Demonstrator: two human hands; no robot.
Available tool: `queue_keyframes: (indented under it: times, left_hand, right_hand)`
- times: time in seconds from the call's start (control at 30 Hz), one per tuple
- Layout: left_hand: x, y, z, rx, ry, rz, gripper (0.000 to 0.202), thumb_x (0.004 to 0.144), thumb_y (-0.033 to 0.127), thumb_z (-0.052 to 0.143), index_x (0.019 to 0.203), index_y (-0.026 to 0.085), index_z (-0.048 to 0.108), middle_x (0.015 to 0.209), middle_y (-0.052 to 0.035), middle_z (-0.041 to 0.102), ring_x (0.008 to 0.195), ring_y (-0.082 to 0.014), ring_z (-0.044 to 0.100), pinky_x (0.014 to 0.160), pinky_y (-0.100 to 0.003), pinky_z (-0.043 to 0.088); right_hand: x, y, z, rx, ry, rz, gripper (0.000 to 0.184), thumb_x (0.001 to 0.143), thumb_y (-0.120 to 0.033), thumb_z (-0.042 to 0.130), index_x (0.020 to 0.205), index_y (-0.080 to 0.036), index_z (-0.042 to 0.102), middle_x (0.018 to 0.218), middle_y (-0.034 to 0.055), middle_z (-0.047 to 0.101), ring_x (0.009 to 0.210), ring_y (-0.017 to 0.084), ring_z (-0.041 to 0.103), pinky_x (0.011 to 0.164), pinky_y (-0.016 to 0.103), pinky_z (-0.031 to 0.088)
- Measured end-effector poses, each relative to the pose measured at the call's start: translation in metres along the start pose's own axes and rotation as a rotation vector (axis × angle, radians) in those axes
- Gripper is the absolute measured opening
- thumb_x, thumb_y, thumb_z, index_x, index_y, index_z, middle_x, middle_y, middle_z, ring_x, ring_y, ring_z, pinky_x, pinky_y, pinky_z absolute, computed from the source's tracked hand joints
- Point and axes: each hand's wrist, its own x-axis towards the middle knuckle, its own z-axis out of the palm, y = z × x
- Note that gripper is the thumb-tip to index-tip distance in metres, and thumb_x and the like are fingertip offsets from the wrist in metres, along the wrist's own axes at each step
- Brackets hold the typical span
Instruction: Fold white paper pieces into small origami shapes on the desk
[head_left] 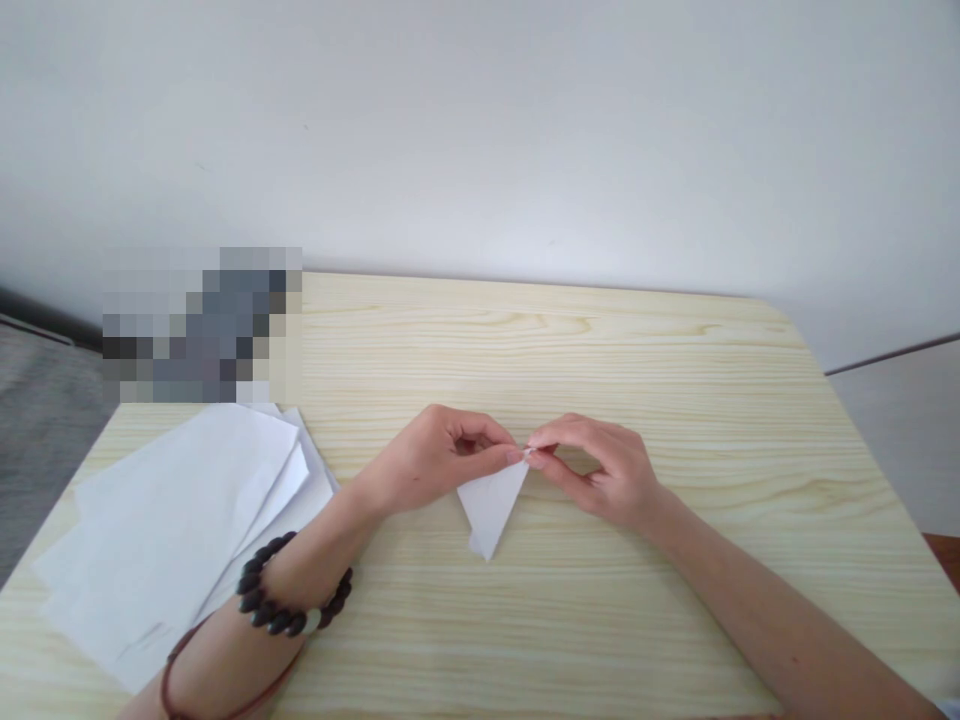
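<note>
A small folded piece of white paper (495, 505), roughly triangular with one point toward me, is held over the middle of the table. My left hand (442, 455) pinches its upper edge between thumb and forefinger, covering part of that edge. At the upper right corner, my right hand (600, 465) has its thumb and fingertips closed on the paper's tip. The fingertips of both hands nearly meet there. A small flap sticks out at the lower left of the folded paper.
Several loose white sheets (180, 520) lie fanned in a pile at the table's left, partly under my left forearm. Behind them is a blurred-out dark object (225, 330). The pale wood-grain table (600, 620) reaches back to a white wall (525, 130).
</note>
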Motion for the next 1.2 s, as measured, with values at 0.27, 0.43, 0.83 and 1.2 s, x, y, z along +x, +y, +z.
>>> queue_keyframes:
  times: [0.27,0.43,0.83,1.2]
  left_hand:
    - [0.0000,0.0014,0.0042,0.057,0.033,0.041,0.026,0.080,0.039,0.062,0.077,0.014,0.069,0.066,0.0004,0.063,0.058,-0.0095,0.051,0.053,-0.020,0.038]
    - [-0.0004,0.0009,0.0066,0.117,0.040,0.083,0.024,0.081,0.036,0.062,0.076,0.014,0.068,0.066,0.0004,0.062,0.059,-0.0092,0.050,0.053,-0.020,0.037]
    - [-0.0020,0.0066,0.0049,0.271,0.011,0.184,0.026,0.088,0.035,0.052,0.076,0.016,0.064,0.064,0.0023,0.057,0.056,-0.0082,0.047,0.052,-0.019,0.035]
    - [-0.0013,0.0027,0.0050,0.185,0.039,0.197,0.029,0.089,0.040,0.052,0.087,0.015,0.066,0.069,0.0007,0.060,0.059,-0.0092,0.049,0.052,-0.020,0.035]
  right_hand:
    - [0.0043,-0.0038,-0.0021,0.037,-0.114,0.164,0.004,0.087,-0.021,0.058,0.090,-0.018,0.060,0.078,0.0020,0.067,0.067,0.011,0.061,0.064,0.023,0.049]
    - [0.0058,-0.0022,-0.0032,0.014,-0.238,0.117,0.013,0.090,-0.019,0.050,0.080,-0.018,0.057,0.066,0.0003,0.058,0.061,0.011,0.051,0.061,0.024,0.043]
    - [0.0011,0.0001,-0.0019,0.025,-0.222,0.144,0.011,0.090,-0.018,0.049,0.081,-0.019,0.056,0.066,-0.0021,0.056,0.057,0.008,0.048,0.055,0.020,0.037]
    - [0.0058,-0.0022,-0.0045,0.098,-0.079,0.343,0.018,0.092,-0.022,0.050,0.078,-0.018,0.059,0.062,-0.0018,0.058,0.050,0.007,0.048,0.044,0.018,0.036]
